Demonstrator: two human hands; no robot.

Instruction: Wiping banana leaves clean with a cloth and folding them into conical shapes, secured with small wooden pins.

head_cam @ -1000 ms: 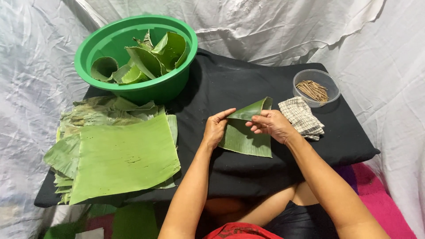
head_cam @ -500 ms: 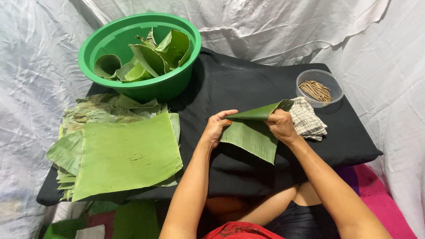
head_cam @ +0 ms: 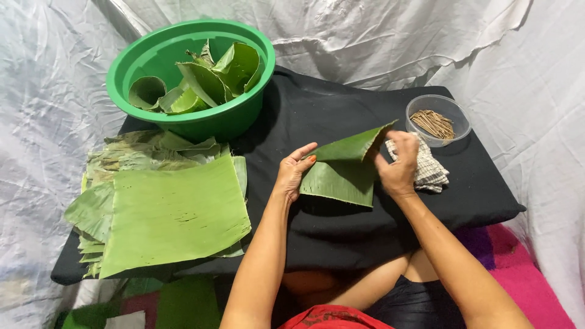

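Seen from above, 2 bare forearms reaching from the near edge toward the middle of a black padded table [head_cam: 341, 109].

Left hand [head_cam: 294, 173]: wrist straight, palm turned right, thumb stretched toward the fold, fingers curled behind the left edge of a banana leaf piece [head_cam: 344, 170], pinching it.

Right hand [head_cam: 397, 166]: wrist bent slightly inward, knuckles up, fingers closed over the right side of the same leaf, gripping the upper flap and drawing it across.

Leaf piece held just above the black surface at mid-table, between both hands; upper part folded over into a slanting flap with its point toward the far right, lower part hanging flat beneath.

Just behind the right hand, a checked cloth [head_cam: 426, 170], touching a clear round container [head_cam: 440, 103] of thin brown sticks at the far right. At the left, a stack of flat banana leaves [head_cam: 170, 210]. At the far left, a green basin [head_cam: 146, 61] with curled leaf pieces inside. White sheeting [head_cam: 378, 36] around the table.
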